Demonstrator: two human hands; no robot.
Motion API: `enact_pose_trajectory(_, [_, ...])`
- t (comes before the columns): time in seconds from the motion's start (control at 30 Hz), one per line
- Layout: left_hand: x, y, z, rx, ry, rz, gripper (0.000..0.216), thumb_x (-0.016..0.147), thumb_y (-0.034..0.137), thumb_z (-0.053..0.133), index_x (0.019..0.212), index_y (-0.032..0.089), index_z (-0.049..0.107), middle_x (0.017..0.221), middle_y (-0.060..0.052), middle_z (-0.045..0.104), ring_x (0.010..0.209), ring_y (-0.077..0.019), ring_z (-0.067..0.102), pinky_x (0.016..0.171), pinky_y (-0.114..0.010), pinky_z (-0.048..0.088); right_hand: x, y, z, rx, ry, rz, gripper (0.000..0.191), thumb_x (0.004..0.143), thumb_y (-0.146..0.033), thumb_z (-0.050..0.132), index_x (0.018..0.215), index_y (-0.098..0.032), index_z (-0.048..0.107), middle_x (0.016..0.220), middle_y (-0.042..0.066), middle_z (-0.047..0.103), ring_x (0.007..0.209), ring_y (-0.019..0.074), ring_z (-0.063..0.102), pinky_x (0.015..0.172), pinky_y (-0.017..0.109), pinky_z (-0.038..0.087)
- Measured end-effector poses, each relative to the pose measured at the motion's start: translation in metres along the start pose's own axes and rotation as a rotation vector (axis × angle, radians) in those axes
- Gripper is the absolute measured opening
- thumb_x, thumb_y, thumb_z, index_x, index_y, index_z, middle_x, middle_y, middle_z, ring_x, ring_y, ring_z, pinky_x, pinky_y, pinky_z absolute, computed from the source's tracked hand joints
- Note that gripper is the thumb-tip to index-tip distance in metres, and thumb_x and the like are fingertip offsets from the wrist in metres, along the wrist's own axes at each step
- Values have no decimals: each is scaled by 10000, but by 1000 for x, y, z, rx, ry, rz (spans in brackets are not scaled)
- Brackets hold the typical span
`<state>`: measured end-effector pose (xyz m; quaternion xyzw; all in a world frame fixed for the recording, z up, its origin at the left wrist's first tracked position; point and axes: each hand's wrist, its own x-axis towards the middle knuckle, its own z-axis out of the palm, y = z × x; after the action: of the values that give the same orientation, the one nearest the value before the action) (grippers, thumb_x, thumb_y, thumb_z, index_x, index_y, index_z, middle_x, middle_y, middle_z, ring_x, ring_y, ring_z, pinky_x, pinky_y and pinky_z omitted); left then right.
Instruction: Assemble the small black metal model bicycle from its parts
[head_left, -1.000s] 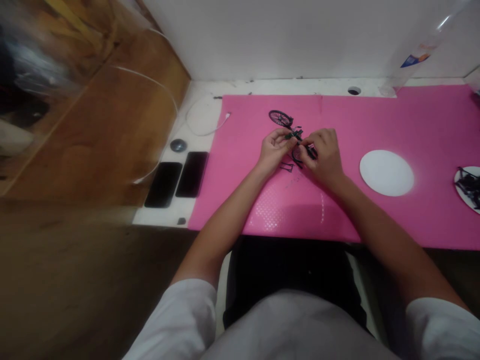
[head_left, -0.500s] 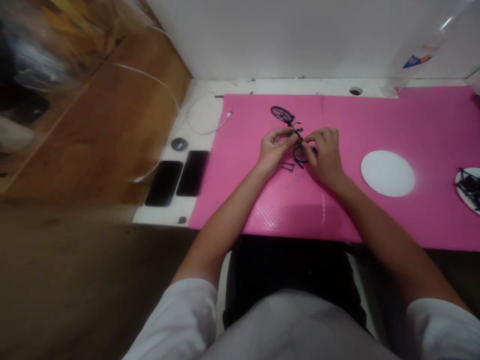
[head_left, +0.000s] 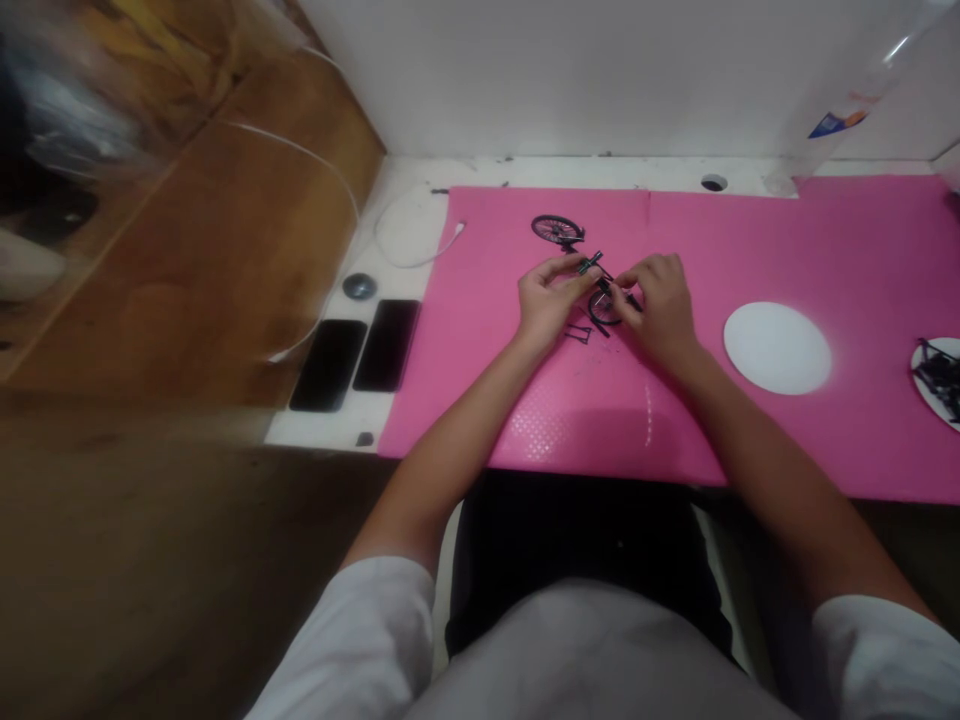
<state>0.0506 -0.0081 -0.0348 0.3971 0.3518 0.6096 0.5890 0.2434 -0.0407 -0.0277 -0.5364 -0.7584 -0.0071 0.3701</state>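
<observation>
Covering most of the white tabletop, a pink mat stretches past both forearms, with a clear plastic container behind it at the right, bearing a blue and orange mark. On the mat, right of the hands, lies a white disc; farther right, a plate of black parts is cut by the edge of view. A small model bicycle is between the two hands on the left half of the mat, one wheel pointing toward the wall, the other near the right fingertips. The left hand has its thumb and fingers pinched on the bicycle's green-black part. The right hand has thumb and forefinger close together at the frame; whether they grip it, I cannot tell. Two dark phones lie side by side on the left of the tabletop, near a round dark object. Just below the bicycle sits a thin black bracket, with tiny specks beside it.
</observation>
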Motion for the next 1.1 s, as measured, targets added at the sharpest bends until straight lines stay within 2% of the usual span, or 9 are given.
enact_pose_trajectory(0.3, [-3,6,5,-10,37,10,528,667,421,1128,1076,205,873,1148,-83,857,1224,-295,833,1172,-506,664,7,-2,-16,-68,-29,-58,395,1156,-568,555,1068,-255,780,1099,154,764,1209,411,669,1123,702,504])
enact_pose_trajectory(0.5, [-1,7,4,7,46,-2,488,700,380,1111,1088,199,877,1135,-88,851,1269,-309,812,1184,-527,650,7,-2,-16,-65,-79,-58,419,1146,-604,562,1078,-267,802,1146,158,765,1254,428,662,1135,717,485])
enact_pose_trajectory(0.67, [0,4,3,23,41,-9,533,656,417,1128,1079,208,880,1118,-77,863,1209,-290,826,1154,-493,671,5,2,-13,-68,-110,-73,479,1160,-619,507,1079,-249,800,1009,142,727,1152,401,686,1086,676,523])
enact_pose_trajectory(0.87, [-2,2,3,42,17,-13,564,645,447,1126,1086,196,880,1115,-89,865,1126,-286,853,1110,-491,695,4,5,-11,-48,-111,-88,447,1156,-586,518,1068,-250,799,914,104,668,1061,357,663,1055,644,557])
enact_pose_trajectory(1.1, [-2,13,2,-3,2,-33,565,675,462,1126,1112,210,871,1161,-93,848,1221,-331,843,1134,-528,683,2,-5,-17,74,-97,-76,395,1156,-551,521,1150,-281,809,907,72,647,1010,315,633,1109,657,558])
